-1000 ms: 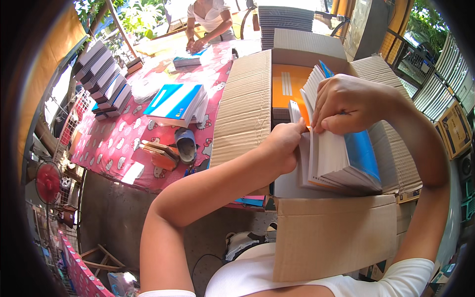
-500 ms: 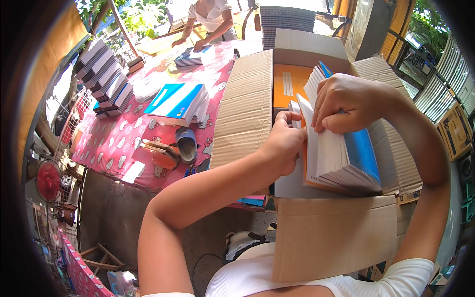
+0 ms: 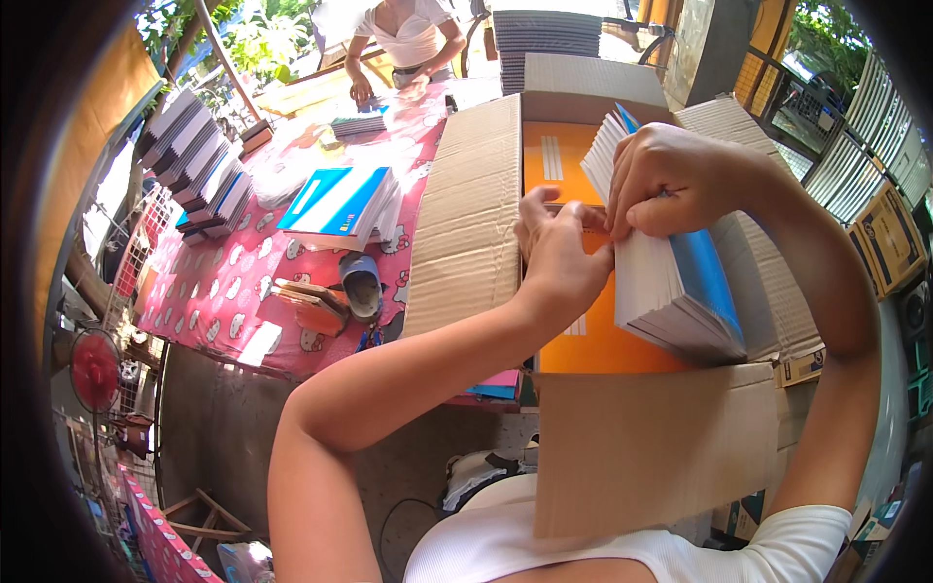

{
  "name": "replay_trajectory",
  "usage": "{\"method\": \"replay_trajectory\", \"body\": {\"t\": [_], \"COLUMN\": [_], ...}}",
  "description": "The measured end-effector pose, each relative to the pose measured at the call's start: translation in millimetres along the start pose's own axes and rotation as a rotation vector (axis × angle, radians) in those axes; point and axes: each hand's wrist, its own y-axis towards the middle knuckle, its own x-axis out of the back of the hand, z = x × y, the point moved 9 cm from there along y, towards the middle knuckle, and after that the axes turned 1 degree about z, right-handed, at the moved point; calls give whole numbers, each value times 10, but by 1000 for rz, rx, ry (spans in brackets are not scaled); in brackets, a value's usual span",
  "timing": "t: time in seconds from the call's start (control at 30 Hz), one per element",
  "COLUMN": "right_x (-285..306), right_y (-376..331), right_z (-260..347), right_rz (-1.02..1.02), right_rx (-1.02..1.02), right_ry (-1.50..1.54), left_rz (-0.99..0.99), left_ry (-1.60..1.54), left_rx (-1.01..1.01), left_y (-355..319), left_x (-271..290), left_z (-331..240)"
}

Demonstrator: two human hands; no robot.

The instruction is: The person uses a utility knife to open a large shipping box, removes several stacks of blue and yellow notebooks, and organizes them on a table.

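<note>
An open cardboard box (image 3: 471,194) in front of me holds notebooks. My right hand (image 3: 680,185) is closed over the upper edge of a thick bundle of blue-covered notebooks (image 3: 708,277), which stands tilted in the box with its white page edges fanned. To its left, an orange notebook cover (image 3: 622,340) lies flat. My left hand (image 3: 564,243) is just above this cover, fingers bent and apart, thumb beside the bundle's left edge. Nothing shows in its grasp. A second orange cover (image 3: 554,146) lies at the far end of the box.
A pink patterned table (image 3: 219,311) on the left bears a blue notebook stack (image 3: 340,204), a leaning pile (image 3: 199,165) and a grey cup-like object (image 3: 362,287). Another person (image 3: 408,39) stands at its far side. A tall notebook stack (image 3: 547,49) rises behind the box.
My left hand has let go of the bundle's left edge and shifted up and left. More of the near orange cover now shows flat. Across the table, the person's hands have moved.
</note>
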Motion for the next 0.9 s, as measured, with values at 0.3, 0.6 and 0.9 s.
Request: {"method": "replay_trajectory", "body": {"t": [0.3, 0.6, 0.9], "right_x": [467, 166, -337], "right_y": [-327, -1204, -1708], "right_z": [611, 1061, 1061], "right_rz": [-661, -630, -594], "right_rx": [410, 89, -391], "right_ry": [-190, -469, 187], "left_rz": [519, 713, 359], "left_ry": [-1372, -1453, -1247], "left_rx": [556, 517, 402], "left_y": [-164, -168, -86], "left_x": [-434, -424, -41], "left_z": [-118, -233, -202]}}
